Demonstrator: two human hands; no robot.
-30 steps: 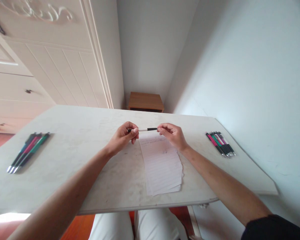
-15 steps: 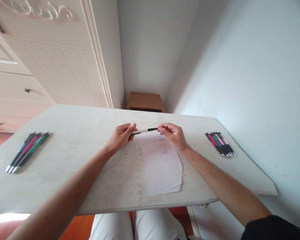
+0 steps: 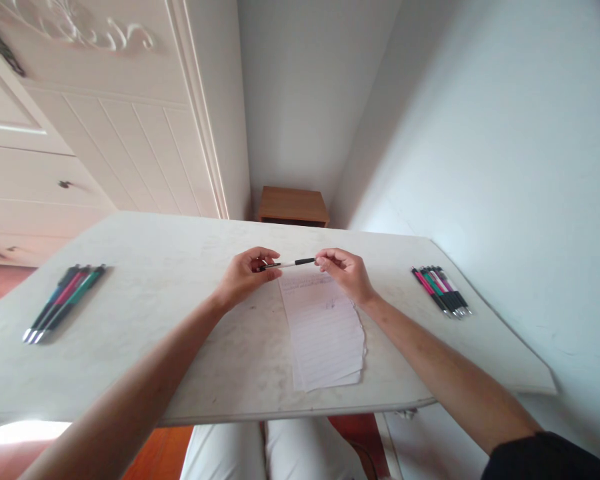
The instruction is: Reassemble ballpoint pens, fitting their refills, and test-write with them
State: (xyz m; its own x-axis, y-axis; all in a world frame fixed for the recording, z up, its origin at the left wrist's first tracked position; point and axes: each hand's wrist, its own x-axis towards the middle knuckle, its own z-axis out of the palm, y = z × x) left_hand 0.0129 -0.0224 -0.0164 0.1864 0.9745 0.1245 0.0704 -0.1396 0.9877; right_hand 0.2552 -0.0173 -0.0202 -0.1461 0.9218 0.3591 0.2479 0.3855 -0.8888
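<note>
While sitting at the white table [image 3: 170,333], gripping a slim pen [image 3: 291,264] between both hands, level and just above the top edge of the lined paper [image 3: 325,333]. Closing the left hand [image 3: 244,277] around the pen's dark left end, thumb and fingertips pinched tight on it. Pinching the black right end between thumb and forefinger of the right hand [image 3: 346,272], the other fingers curled in. Leaving the white middle of the barrel showing in the gap between the two hands. Reaching both forearms out over the tabletop, with the paper, a small ragged-edged stack bearing faint writing near its top, lying between the wrists. Working well apart from the left row of pens [image 3: 63,303], teal, pink and green, and from the right row of pens [image 3: 443,290] near the table's right edge. Facing a brown wooden cabinet [image 3: 293,203] beyond the far edge, between a white panelled wardrobe [image 3: 105,133] and a pale wall [image 3: 480,133].
</note>
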